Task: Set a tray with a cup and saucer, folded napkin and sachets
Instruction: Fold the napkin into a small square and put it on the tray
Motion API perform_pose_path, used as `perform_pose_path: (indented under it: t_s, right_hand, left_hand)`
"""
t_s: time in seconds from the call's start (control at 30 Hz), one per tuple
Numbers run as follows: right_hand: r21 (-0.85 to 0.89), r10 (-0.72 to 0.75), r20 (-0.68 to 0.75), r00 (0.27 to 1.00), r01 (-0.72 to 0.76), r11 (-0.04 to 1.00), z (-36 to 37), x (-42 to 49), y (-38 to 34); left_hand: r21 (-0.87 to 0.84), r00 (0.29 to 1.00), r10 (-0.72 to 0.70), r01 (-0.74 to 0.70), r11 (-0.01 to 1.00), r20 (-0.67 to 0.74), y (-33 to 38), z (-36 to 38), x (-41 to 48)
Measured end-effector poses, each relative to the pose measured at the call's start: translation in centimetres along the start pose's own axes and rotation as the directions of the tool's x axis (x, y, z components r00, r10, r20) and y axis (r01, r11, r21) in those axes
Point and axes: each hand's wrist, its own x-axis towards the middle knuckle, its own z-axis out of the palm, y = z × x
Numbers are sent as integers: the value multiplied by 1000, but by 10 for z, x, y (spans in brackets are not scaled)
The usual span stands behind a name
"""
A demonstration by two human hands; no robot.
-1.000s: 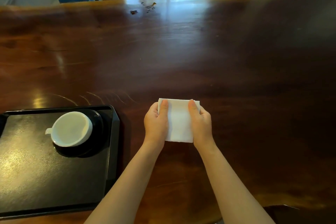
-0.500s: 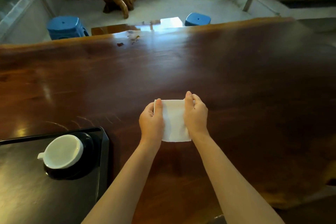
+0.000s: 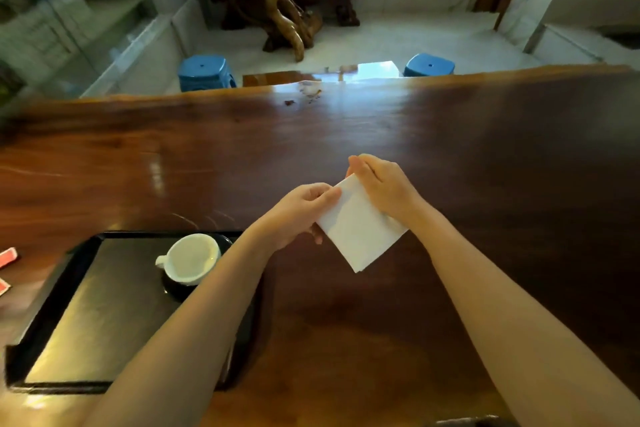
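Observation:
A folded white napkin [image 3: 358, 229] is lifted off the dark wooden table [image 3: 485, 156] and hangs tilted, one corner pointing down. My left hand [image 3: 298, 215] pinches its left edge and my right hand [image 3: 381, 184] grips its upper right edge. To the left lies a black tray [image 3: 104, 315]. In the tray's far right corner a white cup [image 3: 190, 258] stands on a dark saucer [image 3: 175, 289], handle to the left; my left forearm hides part of the saucer. Red sachets [image 3: 7, 256] lie at the far left table edge, beside the tray.
Small dark crumbs [image 3: 289, 102] lie near the table's far edge. Beyond that edge stand two blue stools [image 3: 206, 73] and a carved wooden root sculpture [image 3: 277, 10] on a pale floor.
Both hands have lifted the napkin off the table and turned it so a corner hangs down. The camera has tilted up, showing more of the room and the red sachets.

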Motion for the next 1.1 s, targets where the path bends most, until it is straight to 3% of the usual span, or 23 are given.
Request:
perform_pose_path:
  t_s: [0.07,0.13,0.23,0.37,0.4,0.47,0.53,0.57,0.63,0.77,1.0,1.1]
  right_hand:
    - [128,14,26,1000,-17,992,-1,7,-9]
    - [368,78,200,977,-148,918,-6,10,-12]
    - [541,76,460,885,-347,766,-2,7,-7]
    - [724,112,407,906,-395,566,44,13,-28]
    - [726,170,344,923,-376,576,59,15,-39]
    - [629,275,125,953,-290,721,93,18,-63]
    - [413,215,-99,972,-156,897,127,17,-85]
    - [335,163,-139,977,-108,936,143,15,-95]
    - [263,118,-165,979,-71,962,173,15,-113]
    - [217,158,-134,978,-127,968,239,25,-146]
    - [178,234,-120,965,-211,961,378,44,-184]
    - [139,264,-77,961,-252,958,421,49,-186]
  left_hand:
    - [-8,994,74,-75,997,-78,2,-3,-10]
    - [-31,972,113,-122,992,-207,3,-10,-20]
    - [-22,895,124,-148,989,-428,-2,-28,-36]
    - [-51,808,129,-193,980,-575,-15,-48,-52]
    - [-69,804,114,-189,979,-584,-21,-54,-57]
    - [-140,817,66,-176,974,-573,-33,-69,-67]
    - [-196,819,8,-147,969,-574,-44,-91,-77]
    - [-194,801,-16,-125,973,-598,-49,-103,-81]
    - [-127,732,-38,-67,990,-681,-61,-127,-86]
    - [33,607,52,-42,999,-793,-99,-181,-106]
    - [140,590,77,61,988,-803,-185,-287,-147]
    - [93,596,-6,135,986,-803,-217,-313,-158]
